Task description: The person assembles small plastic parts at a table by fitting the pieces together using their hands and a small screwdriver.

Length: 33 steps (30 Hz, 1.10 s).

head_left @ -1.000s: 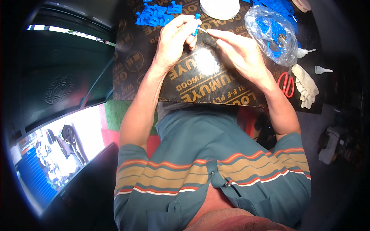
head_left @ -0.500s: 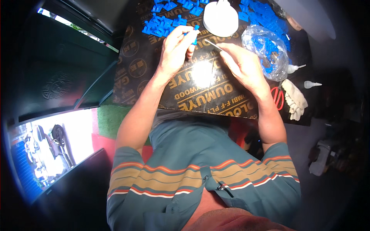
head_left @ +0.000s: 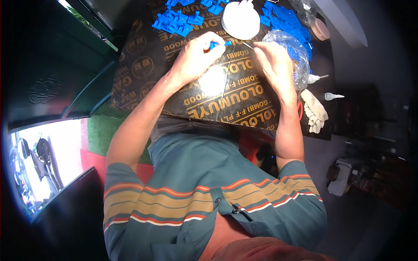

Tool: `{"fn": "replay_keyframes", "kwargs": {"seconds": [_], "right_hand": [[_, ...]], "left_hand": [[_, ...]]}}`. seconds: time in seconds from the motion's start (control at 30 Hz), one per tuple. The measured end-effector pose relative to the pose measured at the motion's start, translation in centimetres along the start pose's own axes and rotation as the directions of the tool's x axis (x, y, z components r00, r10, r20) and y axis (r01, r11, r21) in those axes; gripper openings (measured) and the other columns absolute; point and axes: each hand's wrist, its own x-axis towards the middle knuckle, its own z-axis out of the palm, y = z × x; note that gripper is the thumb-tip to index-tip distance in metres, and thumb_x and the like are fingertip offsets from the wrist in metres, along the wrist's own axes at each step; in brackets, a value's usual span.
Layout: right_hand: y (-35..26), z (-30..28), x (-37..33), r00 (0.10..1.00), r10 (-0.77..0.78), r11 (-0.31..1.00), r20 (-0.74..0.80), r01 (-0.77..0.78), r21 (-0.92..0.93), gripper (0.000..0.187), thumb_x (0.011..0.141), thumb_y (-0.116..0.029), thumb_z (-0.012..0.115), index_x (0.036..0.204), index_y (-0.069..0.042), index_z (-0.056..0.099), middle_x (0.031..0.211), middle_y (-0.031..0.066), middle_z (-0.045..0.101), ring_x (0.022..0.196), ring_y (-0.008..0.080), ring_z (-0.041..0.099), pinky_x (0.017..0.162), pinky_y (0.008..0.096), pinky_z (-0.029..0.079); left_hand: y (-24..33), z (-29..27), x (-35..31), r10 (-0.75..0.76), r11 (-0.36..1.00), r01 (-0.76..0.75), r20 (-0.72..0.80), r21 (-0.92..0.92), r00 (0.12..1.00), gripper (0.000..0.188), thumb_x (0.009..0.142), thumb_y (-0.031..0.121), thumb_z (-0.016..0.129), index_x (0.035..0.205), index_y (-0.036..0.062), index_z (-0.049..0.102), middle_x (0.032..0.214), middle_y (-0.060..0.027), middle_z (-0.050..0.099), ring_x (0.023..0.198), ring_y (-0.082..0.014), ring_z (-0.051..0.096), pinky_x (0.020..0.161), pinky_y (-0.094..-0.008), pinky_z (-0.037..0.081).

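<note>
Small blue part (head_left: 227, 43), thin rod (head_left: 247, 45), apart

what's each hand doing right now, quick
Left hand: closed, holding a small blue piece.
Right hand: closed, holding a thin stick, its tip apart from the piece.

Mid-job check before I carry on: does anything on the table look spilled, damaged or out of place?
Nothing looks spilled or damaged. Only the cream cloth glove looks untidy, crumpled near the right edge of the tabletop.
</note>
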Motion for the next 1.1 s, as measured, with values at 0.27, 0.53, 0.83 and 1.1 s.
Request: {"fn": "replay_keyframes", "kwargs": {"seconds": [0.27,0.53,0.83,1.1], "right_hand": [[-4.9,2.6,0.9,0.976,0.103,0.802,0.193,-0.196,0.564,0.024,0.098,-0.018,0.074,0.118,-0.004,0.074,0.101,0.0062,0.074,0.081,0.0119,0.069,0.075,0.0276,0.056],[-4.6,4.5,3.0,0.985,0.043,0.856,0.165,-0.122,0.503,0.018,0.098,-0.019,0.075,0.109,-0.005,0.075,0.086,0.0085,0.073,0.073,0.0129,0.068,0.068,0.0296,0.055],[-3.7,5.5,2.2,0.984,0.056,0.801,0.171,-0.146,0.581,0.013,0.097,-0.012,0.075,0.105,-0.002,0.072,0.088,0.0082,0.072,0.075,0.0130,0.067,0.068,0.0287,0.054],[-4.7,5.3,2.2,0.963,0.160,0.761,0.214,-0.259,0.595,0.014,0.097,-0.012,0.076,0.108,-0.003,0.073,0.086,0.0053,0.072,0.072,0.0091,0.065,0.066,0.0247,0.051]], "left_hand": [[0.3,-0.9,-0.7,0.075,0.996,-0.080,0.097,0.050,0.993,0.018,0.100,0.017,0.070,0.114,0.0083,0.065,0.076,0.0065,0.051,0.071,-0.0035,0.043,0.063,-0.0246,0.039],[-1.0,-2.2,-0.2,-0.005,0.996,0.020,0.180,-0.086,0.984,0.028,0.096,0.008,0.074,0.121,0.0057,0.063,0.089,0.0043,0.063,0.079,-0.0030,0.056,0.072,-0.0232,0.049],[-0.2,-2.1,-0.5,-0.026,0.994,0.044,0.172,-0.103,0.985,0.035,0.095,0.014,0.077,0.125,0.0028,0.062,0.087,-0.0012,0.068,0.078,-0.0066,0.063,0.071,-0.0259,0.053],[-0.1,-2.1,-0.8,-0.047,0.975,0.086,0.191,-0.205,0.981,0.036,0.096,0.012,0.074,0.129,0.0043,0.060,0.090,-0.0018,0.068,0.080,-0.0078,0.065,0.073,-0.0274,0.055]]}}
